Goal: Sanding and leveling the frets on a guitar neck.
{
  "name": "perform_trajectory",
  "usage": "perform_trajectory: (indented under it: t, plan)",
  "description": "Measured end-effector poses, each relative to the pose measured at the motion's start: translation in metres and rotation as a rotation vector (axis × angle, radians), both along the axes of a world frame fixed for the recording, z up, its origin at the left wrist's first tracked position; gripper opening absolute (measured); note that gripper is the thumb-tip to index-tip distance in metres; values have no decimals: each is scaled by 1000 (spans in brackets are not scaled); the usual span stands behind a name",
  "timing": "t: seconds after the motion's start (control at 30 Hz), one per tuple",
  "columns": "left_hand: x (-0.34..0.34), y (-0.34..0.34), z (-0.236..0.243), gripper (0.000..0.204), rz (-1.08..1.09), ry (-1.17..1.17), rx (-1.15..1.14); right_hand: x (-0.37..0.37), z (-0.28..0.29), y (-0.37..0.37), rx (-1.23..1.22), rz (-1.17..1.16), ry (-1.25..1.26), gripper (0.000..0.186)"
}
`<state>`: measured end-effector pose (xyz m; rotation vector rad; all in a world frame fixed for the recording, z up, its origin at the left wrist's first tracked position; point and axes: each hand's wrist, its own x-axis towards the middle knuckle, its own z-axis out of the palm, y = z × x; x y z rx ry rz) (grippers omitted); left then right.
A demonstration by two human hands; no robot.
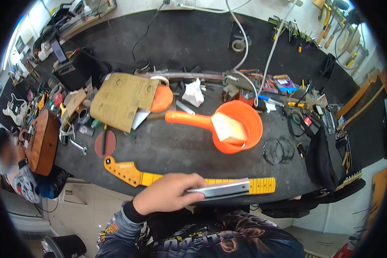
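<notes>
A guitar neck (262,185) with a yellow-amber finish lies along the near edge of the bench, its headstock (122,167) to the left. My left hand (167,193) is over its middle, fingers closed around one end of a straight silver metal bar (228,189). The bar runs roughly along the fretboard and hides part of it; whether it touches the frets I cannot tell. Beyond the neck stands an orange dipper (253,124) with its handle pointing left. A pale sponge-like block (228,129) sits in the dipper. My right hand is out of view.
A brown paper sheet (120,99) and an orange disc (162,98) lie at the back left. A reddish round disc (105,144) and a wrench (79,147) are nearer. Tools crowd the right side beside a black bag (320,155). Another person holds an acoustic guitar (44,142) at far left.
</notes>
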<state>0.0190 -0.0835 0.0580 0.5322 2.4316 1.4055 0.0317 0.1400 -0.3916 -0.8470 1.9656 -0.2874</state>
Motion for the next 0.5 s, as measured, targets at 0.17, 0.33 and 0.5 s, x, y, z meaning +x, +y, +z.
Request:
perform_trajectory:
  t: [0.17,0.33,0.5]
  plan:
    - [29,-3,-32,31,214,117,-33,6,29,25,-63,60,77,50]
    - [54,5,-33,31,348,316,-211,-23,328,124,-375,168,-347,44]
    - [47,19,-45,27,358,432,-222,19,569,215,-1186,-25,964,46]
